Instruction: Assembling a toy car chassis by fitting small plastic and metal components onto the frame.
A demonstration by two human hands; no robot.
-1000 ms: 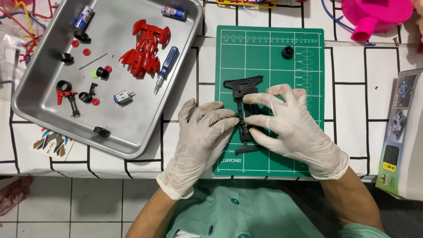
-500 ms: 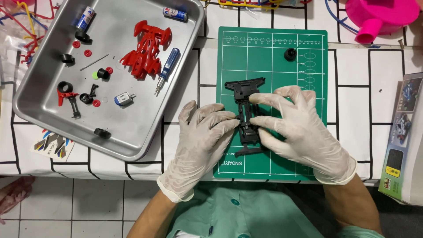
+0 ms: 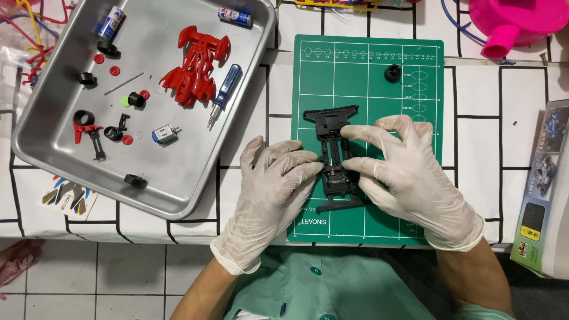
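the black toy car chassis (image 3: 335,155) lies lengthwise on the green cutting mat (image 3: 415,77), near the mat's middle, its wider end pointing to the far side. both hands wear pale latex gloves. the left hand (image 3: 274,189) comes in from the left, its fingertips pinched against the left flank of the chassis at about mid-length, palm resting partly on the mat's left edge and partly on the tabletop (image 3: 480,118). the right hand (image 3: 409,175) comes from the right, fingers closed on the right flank of the chassis, index finger stretched toward the far part of it, thumb lower down by the near part. between them the two hands hold the chassis flat on the mat.

a small black wheel (image 3: 392,73) sits alone on the far part of the mat, well apart from the hands. to the left, a metal tray (image 3: 53,118) rests on the white tiled tabletop; in it lie the red car body shell (image 3: 195,65), a blue-handled screwdriver (image 3: 224,89) just right of the shell, two batteries at the far side, a small motor (image 3: 163,134), and scattered black tyres and red hubs. a sticker sheet (image 3: 65,197) lies just near of the tray. a pink plastic object (image 3: 510,21) sits at the far right, and a printed box (image 3: 545,184) at the right edge.
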